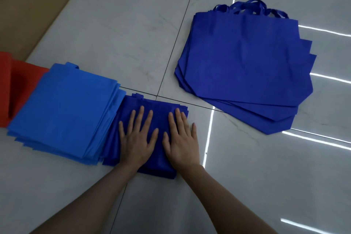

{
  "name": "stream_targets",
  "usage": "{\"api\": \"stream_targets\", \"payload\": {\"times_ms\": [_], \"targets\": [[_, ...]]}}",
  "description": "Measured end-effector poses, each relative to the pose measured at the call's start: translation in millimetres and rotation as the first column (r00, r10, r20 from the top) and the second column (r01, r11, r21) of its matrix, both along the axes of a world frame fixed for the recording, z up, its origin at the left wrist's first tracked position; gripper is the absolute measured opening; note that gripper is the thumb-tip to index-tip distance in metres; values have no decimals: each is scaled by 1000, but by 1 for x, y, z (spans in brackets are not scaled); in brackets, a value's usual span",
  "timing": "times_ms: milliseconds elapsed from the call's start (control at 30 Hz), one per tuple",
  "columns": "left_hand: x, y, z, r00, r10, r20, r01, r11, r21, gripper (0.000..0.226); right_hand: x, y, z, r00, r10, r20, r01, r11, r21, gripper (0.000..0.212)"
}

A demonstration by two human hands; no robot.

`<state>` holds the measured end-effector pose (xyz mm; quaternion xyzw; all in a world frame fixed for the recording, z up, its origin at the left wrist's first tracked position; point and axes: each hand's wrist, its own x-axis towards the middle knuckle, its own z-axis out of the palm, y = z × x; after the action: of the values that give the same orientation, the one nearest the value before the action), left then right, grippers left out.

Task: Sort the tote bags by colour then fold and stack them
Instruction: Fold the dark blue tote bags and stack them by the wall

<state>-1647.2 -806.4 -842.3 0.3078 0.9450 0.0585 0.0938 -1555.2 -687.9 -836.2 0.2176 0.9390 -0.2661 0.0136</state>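
Observation:
A stack of folded dark blue tote bags (159, 108) lies on the floor in front of me. My left hand (137, 138) and my right hand (181, 138) press flat on top of it, side by side, fingers straight and spread. To the left, touching it, sits a stack of folded light blue bags (64, 104). Further left lies a folded red stack (17, 81), partly cut off by the frame. At the right, several unfolded dark blue tote bags (245, 62) lie fanned in a pile, handles pointing away from me.
The floor is glossy pale tile (123, 34) with dark grout lines and bright light reflections at the right. A beige wall or skirting (28, 5) runs along the upper left.

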Motion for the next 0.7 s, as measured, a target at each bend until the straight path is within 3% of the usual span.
{"api": "stream_targets", "payload": {"times_ms": [100, 167, 267, 333, 400, 467, 600, 700], "targets": [[0, 3, 8, 1000, 5, 16, -5, 1000, -7, 68, 0, 10, 18, 997, 59, 48, -51, 988, -146, 59], [2, 15, 22, 997, 73, 31, -74, 997, 26, 68, 1, 27, 36, 994, 108, -4, -106, 969, -222, 56], [5, 48, 49, 989, 150, -14, -149, 985, 82, 67, 10, 71, 55, 980, 143, -137, -156, 983, -96, 48], [9, 74, 62, 995, 11, -102, 0, 994, 112, 68, 17, 109, 58, 985, 84, -154, -78, 996, 43, 46], [15, 98, 66, 976, -158, -153, 177, 977, 119, 64, 23, 150, 58, 997, 14, -75, -1, 987, 158, 49], [20, 114, 61, 969, -224, -108, 234, 967, 99, 62, 30, 187, 55, 993, -48, 103, 24, 974, 227, 57], [21, 117, 37, 982, -187, -27, 188, 982, 13, 61, 44, 233, 39, 940, -85, 331, -2, 968, 253, 64], [23, 111, 31, 996, -92, 2, 92, 994, -61, 61, 49, 241, 24, 944, -69, 323, -24, 961, 277, 53]]}}
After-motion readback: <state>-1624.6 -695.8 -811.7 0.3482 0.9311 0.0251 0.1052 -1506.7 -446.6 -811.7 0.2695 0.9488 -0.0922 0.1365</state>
